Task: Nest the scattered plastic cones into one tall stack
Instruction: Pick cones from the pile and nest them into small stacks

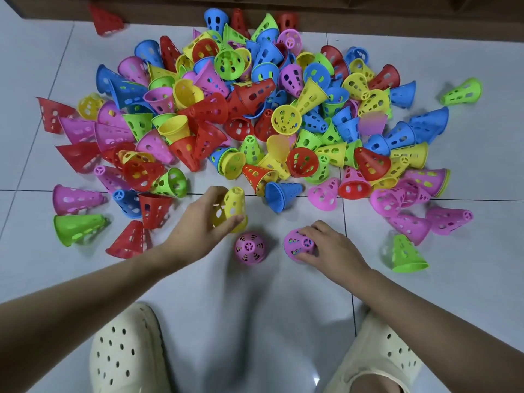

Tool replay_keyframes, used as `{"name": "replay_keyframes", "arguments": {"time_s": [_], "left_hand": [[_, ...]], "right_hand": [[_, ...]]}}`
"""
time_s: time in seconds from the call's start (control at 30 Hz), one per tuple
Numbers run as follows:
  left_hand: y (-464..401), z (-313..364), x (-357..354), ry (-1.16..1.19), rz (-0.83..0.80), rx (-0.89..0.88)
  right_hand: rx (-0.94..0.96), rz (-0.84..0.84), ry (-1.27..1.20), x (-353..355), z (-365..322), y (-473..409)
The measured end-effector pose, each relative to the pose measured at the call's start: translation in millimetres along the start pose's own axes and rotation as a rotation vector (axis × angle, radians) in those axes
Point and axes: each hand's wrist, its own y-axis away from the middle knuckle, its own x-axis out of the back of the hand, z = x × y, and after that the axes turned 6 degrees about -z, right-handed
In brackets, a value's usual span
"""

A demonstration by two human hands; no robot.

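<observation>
Head view: cones (243, 109) in red, blue, yellow, green and pink lie in a big loose pile on the white tiled floor (283, 307), most on their sides, strays spread out to both flanks. Left hand (198, 222) grips a yellow cone (234, 207), fingers and thumb curled round it, held just above the floor near the pile's front edge. Right hand (329, 248) grips a pink cone (299, 243) from the side, fingers wrapped round it, low at the floor; can't tell if it touches. Second pink cone (249, 247) stands upright, narrow end up, between the two hands, touching neither. Green cone (407, 255) stands right of the right hand, well apart. Cream clogs (124, 355) at bottom of frame.
</observation>
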Motion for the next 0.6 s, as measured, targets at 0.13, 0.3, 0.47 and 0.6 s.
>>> {"name": "replay_keyframes", "arguments": {"time_s": [0.13, 0.3, 0.47, 0.6], "left_hand": [[18.2, 8.5, -10.2, 0.049, -0.090, -0.094], [29.6, -1.5, -23.5, -0.046, -0.232, -0.126], [28.3, -13.8, -37.4, -0.174, -0.188, -0.162], [17.8, -19.3, -40.9, -0.223, -0.240, -0.151]], "right_hand": [[-0.034, 0.057, -0.062, 2.3, 3.5, -10.5], [-0.036, 0.057, -0.069, 14.5, 15.8, -18.8], [-0.247, 0.269, -0.491, 36.6, 25.3, -21.4], [-0.460, 0.265, -0.631, 53.9, 35.7, -54.8]]}}
